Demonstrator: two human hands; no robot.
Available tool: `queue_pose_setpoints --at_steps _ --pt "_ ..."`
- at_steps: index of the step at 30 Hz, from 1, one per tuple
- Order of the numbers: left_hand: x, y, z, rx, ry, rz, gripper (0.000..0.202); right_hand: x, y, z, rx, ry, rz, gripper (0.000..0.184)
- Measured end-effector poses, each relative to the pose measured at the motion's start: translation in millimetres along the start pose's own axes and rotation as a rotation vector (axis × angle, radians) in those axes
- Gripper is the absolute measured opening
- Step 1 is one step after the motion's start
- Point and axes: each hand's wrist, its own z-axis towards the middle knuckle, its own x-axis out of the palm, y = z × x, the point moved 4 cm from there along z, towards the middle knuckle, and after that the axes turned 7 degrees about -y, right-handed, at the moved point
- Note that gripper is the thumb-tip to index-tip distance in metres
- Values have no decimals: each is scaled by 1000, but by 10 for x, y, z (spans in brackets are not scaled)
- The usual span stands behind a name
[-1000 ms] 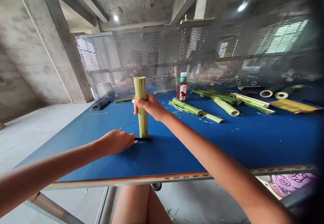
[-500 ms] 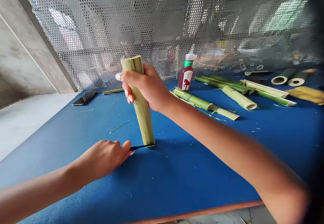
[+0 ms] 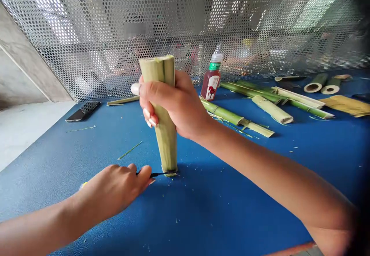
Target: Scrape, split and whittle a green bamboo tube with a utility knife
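Observation:
My right hand [image 3: 176, 101] is wrapped round the upper half of a peeled bamboo tube [image 3: 167, 144], pale green-yellow with a dark streak near its top. The tube stands nearly upright, its lower end down at the blue tabletop [image 3: 231, 209]. Closed on a handle, my left hand [image 3: 118, 186] holds a thin dark-bladed knife [image 3: 158, 174] level, its blade against the tube's bottom end. A bit of yellow shows behind the left wrist; most of the handle is hidden. Fine pale shavings lie round the base.
A dark red drink bottle [image 3: 211, 78] stands beyond my right hand. Green bamboo pieces [image 3: 225, 111] and a peeled bamboo piece [image 3: 271, 109] lie at right, with cut tubes [image 3: 315, 83] farther back. A phone [image 3: 83, 111] lies back left. A perforated metal screen [image 3: 115, 36] closes the far side.
The view has shifted and come a little closer. The blade stays at the tube's lower end, and more shavings show round it. Both hands keep their hold.

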Motion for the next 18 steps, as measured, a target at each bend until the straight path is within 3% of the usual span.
queue_pose_setpoints --at_steps 5,11,18 --pt "53 -70 19 -62 -1 15 34 33 47 -54 9 -21 -87 25" --pt "103 -39 42 -10 102 -42 26 34 92 -100 0 -104 -129 27" --pt "80 -94 70 -53 100 -51 29 51 97 -125 -29 -121 -114 28"
